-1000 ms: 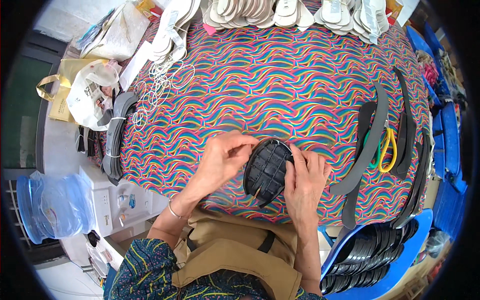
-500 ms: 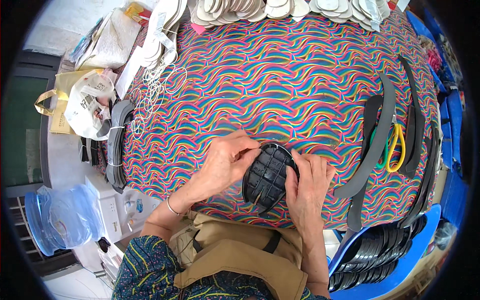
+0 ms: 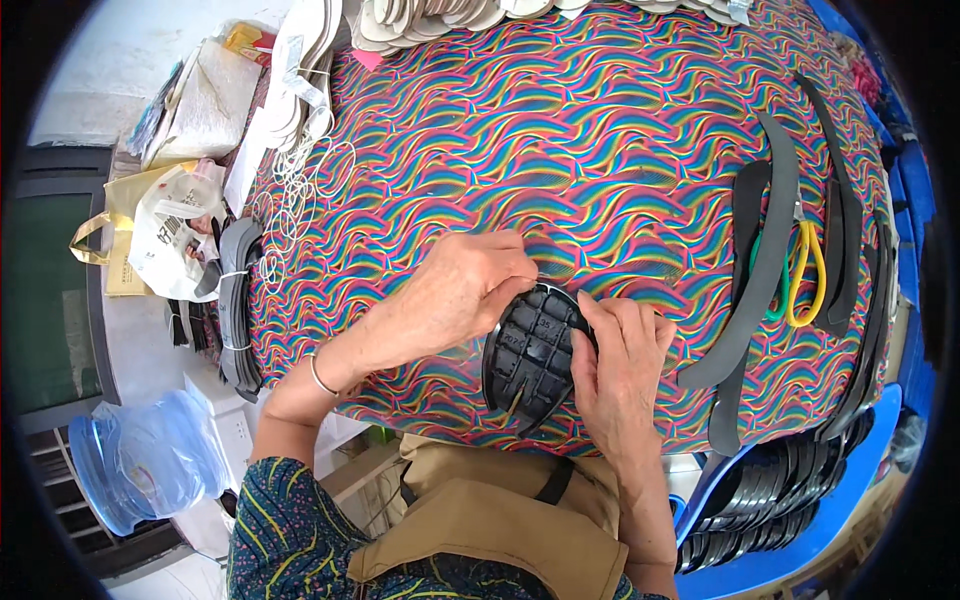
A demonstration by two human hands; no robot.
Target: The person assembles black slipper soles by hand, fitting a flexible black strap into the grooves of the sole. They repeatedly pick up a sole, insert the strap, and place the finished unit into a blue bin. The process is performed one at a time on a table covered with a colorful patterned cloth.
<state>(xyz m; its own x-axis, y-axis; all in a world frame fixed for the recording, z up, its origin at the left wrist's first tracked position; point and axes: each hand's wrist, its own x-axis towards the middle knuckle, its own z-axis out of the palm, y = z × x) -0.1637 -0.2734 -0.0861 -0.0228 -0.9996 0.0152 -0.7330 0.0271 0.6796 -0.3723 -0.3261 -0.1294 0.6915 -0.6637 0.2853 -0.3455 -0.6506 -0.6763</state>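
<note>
A black rubber shoe sole point(image 3: 537, 350) stands near the table's front edge, its grid of ribs and hollows facing me. A thin light line runs along its upper rim. My left hand point(image 3: 468, 287) pinches at the upper left of that rim; whether a small thing is between the fingertips is hidden. My right hand point(image 3: 622, 368) grips the sole's right side, thumb against the ribbed face and fingers around the outer edge.
A patterned cloth covers the table point(image 3: 560, 130). Dark grey strips point(image 3: 750, 270) and yellow-and-green-handled scissors point(image 3: 803, 275) lie right. Left are a tied strip bundle point(image 3: 236, 310) and white cord point(image 3: 290, 200). Pale insoles point(image 3: 430, 22) line the back; a blue bin point(image 3: 850, 490) holds black soles.
My left hand has moved slightly up and right along the sole's rim, its wrist lifting. My right hand keeps its grip. The whole view has shifted a little.
</note>
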